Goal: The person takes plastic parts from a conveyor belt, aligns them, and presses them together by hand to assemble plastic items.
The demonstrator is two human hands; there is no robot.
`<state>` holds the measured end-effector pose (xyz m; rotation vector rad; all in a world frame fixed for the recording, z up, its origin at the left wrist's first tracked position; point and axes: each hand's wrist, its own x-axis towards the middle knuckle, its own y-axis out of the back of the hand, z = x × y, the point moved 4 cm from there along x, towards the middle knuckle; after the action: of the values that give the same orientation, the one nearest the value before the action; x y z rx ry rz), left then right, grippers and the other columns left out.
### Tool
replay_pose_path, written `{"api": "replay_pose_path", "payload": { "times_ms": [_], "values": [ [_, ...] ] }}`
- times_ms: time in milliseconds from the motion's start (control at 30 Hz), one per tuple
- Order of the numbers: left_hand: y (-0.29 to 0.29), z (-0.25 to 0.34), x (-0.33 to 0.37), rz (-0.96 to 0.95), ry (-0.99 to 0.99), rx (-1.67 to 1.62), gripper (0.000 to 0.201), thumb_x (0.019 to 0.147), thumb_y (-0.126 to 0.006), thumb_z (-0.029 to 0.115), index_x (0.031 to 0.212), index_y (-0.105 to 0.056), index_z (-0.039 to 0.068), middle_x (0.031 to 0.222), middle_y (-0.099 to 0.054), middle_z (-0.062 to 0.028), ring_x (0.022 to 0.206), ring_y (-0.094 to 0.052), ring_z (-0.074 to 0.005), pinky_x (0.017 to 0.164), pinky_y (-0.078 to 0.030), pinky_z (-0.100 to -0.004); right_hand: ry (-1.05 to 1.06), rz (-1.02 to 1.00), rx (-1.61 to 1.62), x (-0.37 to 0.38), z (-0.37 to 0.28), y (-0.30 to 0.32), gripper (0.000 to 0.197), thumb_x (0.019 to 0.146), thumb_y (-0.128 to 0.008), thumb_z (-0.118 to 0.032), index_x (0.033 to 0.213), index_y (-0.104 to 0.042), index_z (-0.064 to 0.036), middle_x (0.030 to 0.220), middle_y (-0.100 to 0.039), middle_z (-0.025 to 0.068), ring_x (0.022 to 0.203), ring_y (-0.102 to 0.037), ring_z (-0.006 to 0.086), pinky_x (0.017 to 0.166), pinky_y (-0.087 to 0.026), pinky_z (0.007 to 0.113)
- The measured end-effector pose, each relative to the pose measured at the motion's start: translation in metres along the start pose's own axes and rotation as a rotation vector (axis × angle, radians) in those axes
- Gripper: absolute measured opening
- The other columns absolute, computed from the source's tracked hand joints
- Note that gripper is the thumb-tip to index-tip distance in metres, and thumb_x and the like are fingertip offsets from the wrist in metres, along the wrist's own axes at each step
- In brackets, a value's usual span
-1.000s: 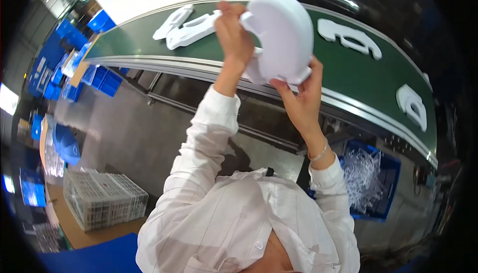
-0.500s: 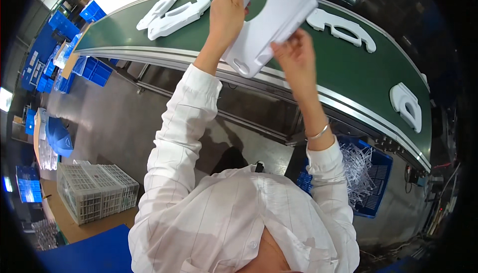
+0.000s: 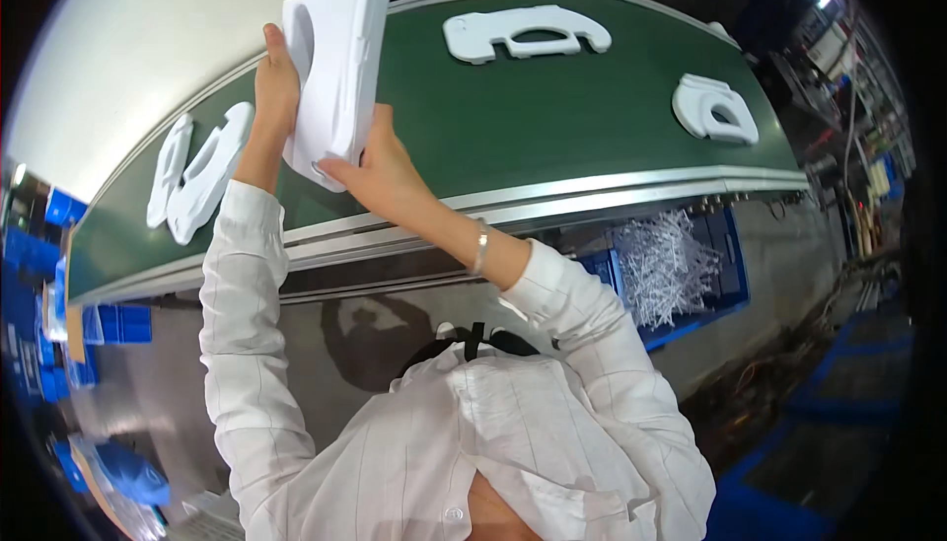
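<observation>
A large white moulded plastic part (image 3: pixel 340 68) is raised above the green conveyor belt (image 3: pixel 434 127), tilted upright. My left hand (image 3: pixel 276 92) grips its left side, the thumb showing and the other fingers hidden behind it. Around its lower right end my right hand (image 3: pixel 380 166) is closed, thumb along the bottom edge. To the left, two white plastic parts lie side by side on the belt, a narrow one (image 3: pixel 171 171) and a wider one (image 3: pixel 212 171). Toward the back lies a curved white part with an oval opening (image 3: pixel 528 32). A smaller ring-like white part (image 3: pixel 712 109) rests at the right.
A metal rail (image 3: pixel 582 189) runs along the belt's near edge. Under the right end sits a blue crate (image 3: pixel 733 265) heaped with thin white plastic scraps (image 3: pixel 666 270). Blue bins (image 3: pixel 118 324) stand at the far left. Cables and clutter (image 3: pixel 760 363) lie on the right.
My view has turned to the right. Both hands still hold the white part, now turned more upright and edge-on. My right hand has shifted to its lower end.
</observation>
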<state>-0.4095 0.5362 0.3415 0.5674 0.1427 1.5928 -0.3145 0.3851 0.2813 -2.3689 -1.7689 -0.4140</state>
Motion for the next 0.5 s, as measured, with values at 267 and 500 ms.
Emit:
{"api": "replay_pose_path", "payload": {
  "times_ms": [267, 500],
  "values": [
    [-0.030, -0.007, 0.033, -0.139, 0.061, -0.186, 0.090, 0.093, -0.019, 0.066, 0.121, -0.053, -0.013, 0.116, -0.060, -0.0254, 0.109, -0.058, -0.0315, 0.094, -0.043, -0.0365, -0.017, 0.130, -0.188, 0.018, 0.007, 0.007, 0.064, 0.076, -0.072, -0.014, 0.115, -0.026, 0.0082, 0.090, -0.059, 0.0336, 0.076, -0.064, 0.0424, 0.068, -0.050, 0.044],
    [-0.048, -0.028, 0.050, -0.180, 0.041, -0.139, 0.092, 0.092, -0.020, 0.068, 0.121, -0.053, -0.013, 0.114, -0.060, -0.0245, 0.108, -0.059, -0.0304, 0.093, -0.044, -0.0361, 0.048, 0.032, -0.194, 0.026, 0.010, 0.006, 0.066, 0.079, -0.068, -0.012, 0.117, -0.019, 0.0083, 0.096, -0.056, 0.0390, 0.091, -0.058, 0.0513, 0.079, -0.049, 0.050]
  ]
}}
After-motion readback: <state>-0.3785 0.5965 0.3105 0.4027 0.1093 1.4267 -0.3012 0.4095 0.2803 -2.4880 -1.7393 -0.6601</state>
